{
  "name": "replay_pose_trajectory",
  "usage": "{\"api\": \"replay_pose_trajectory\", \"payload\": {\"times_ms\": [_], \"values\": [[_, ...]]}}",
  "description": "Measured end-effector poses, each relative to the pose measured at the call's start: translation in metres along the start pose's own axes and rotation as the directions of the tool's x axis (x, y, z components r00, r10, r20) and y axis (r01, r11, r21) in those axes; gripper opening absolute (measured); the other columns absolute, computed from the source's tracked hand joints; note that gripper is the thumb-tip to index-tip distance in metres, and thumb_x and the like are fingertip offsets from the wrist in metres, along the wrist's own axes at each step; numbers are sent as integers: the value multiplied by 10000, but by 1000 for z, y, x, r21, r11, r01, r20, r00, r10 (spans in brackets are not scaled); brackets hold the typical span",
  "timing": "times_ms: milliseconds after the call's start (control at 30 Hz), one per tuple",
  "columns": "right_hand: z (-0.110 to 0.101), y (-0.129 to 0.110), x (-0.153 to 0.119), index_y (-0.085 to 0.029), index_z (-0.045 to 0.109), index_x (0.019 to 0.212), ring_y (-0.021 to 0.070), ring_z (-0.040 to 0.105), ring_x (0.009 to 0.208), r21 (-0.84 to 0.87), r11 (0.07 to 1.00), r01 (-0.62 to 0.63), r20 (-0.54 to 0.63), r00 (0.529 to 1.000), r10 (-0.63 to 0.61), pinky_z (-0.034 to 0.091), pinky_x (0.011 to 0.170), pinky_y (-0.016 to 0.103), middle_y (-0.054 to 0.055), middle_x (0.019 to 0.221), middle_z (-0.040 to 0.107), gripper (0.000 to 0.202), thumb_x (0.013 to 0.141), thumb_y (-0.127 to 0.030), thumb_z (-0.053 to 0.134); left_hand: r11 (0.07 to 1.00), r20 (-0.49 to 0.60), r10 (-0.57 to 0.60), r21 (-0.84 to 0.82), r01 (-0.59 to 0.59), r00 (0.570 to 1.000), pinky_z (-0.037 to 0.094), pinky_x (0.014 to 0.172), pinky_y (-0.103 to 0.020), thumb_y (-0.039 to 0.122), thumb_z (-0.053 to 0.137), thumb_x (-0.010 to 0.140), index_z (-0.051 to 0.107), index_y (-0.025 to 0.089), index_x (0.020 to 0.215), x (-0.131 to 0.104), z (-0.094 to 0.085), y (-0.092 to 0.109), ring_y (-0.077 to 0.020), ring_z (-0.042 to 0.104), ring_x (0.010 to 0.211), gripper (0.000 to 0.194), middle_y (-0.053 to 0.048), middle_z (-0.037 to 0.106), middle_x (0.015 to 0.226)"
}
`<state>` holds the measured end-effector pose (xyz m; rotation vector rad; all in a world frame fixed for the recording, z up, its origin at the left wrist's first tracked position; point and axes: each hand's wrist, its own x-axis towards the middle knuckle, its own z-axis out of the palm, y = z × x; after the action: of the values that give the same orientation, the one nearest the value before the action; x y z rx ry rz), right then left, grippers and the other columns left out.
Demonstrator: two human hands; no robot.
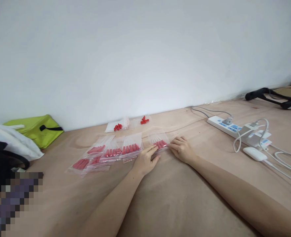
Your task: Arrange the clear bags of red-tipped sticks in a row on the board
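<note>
A clear plastic bag (157, 135) with several red tube-like pieces (160, 144) in its lower part lies flat on the table. My left hand (145, 161) rests at its lower left corner, fingers stretched forward over the plastic and thumb apart. At the right edge of the same bag, my right hand (181, 149) has its fingers bent and pressed together on the plastic. Left of my hands, several similar filled bags (131, 143) overlap in a spread row. Their red pieces sit toward the near ends.
Loose red pieces (144, 120) lie on plastic bags near the wall, beside a stack of bags (127, 123). On the right are a power strip (224, 126), a white mouse-like device (254, 153) and cables. A black frame-like object (274, 98) and a green bag (34, 128) stand farther out.
</note>
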<state>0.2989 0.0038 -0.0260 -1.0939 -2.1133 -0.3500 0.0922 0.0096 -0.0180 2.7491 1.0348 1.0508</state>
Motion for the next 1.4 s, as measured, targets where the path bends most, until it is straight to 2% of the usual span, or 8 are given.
{"api": "replay_pose_trajectory", "payload": {"times_ms": [100,200,533,667,867,1067,1267,1400], "values": [[-3,1,1,-216,643,742,139,481,708,46,997,-62,-20,998,63,286,693,307,19,687,609,195,814,-185,464,997,-55,60,56,-57,997,504,819,-319,166,489,784,572,145,999,-1,-1,-6,-170,579,946,232,-81,618,1011],[-5,2,1,-209,638,731,133,480,705,120,989,-85,-2,996,86,273,698,303,13,698,614,194,813,-188,464,973,-69,178,160,-165,982,524,756,-287,136,425,816,573,133,979,-2,-3,-9,-156,600,883,220,-79,630,968],[-6,4,0,-216,631,723,130,482,726,172,983,-58,76,996,45,260,721,300,7,697,611,195,830,-269,477,805,-23,484,405,-435,875,522,685,-232,71,394,820,582,115,883,-1,-11,-20,-133,614,783,204,-70,648,868],[-6,7,0,-226,636,756,128,488,733,145,989,-20,74,997,9,264,720,293,7,693,614,170,822,-303,500,825,-45,478,367,-430,877,518,667,-233,64,415,805,581,130,840,0,-15,-24,-123,612,746,182,-49,647,814],[-8,7,1,-214,633,710,132,468,730,-41,997,67,-17,998,-68,249,754,309,7,671,613,185,822,-275,499,895,-94,390,273,-353,916,510,656,-239,99,444,799,575,130,813,1,-19,-19,-121,607,718,136,-41,641,779],[-7,5,3,-212,621,688,112,452,690,-75,987,144,-40,988,-147,250,760,301,-11,629,593,219,841,-235,466,892,-129,393,292,-344,910,499,638,-229,128,455,811,575,138,802,2,-15,-21,-112,607,708,121,-31,646,778],[-6,10,5,-202,602,668,104,457,703,-204,955,214,-22,974,-223,237,804,320,-23,605,581,220,838,-183,463,857,-65,426,351,-379,903,479,590,-230,109,435,811,575,137,770,4,-11,-25,-118,596,674,148,-31,637,752],[-9,12,5,-197,598,756,108,465,729,-271,918,290,-7,953,-303,248,817,329,-25,642,592,163,838,-162,461,874,-56,381,348,-340,923,475,587,-243,123,426,815,567,138,765,3,-13,-24,-127,591,658,150,-33,629,727]]}}
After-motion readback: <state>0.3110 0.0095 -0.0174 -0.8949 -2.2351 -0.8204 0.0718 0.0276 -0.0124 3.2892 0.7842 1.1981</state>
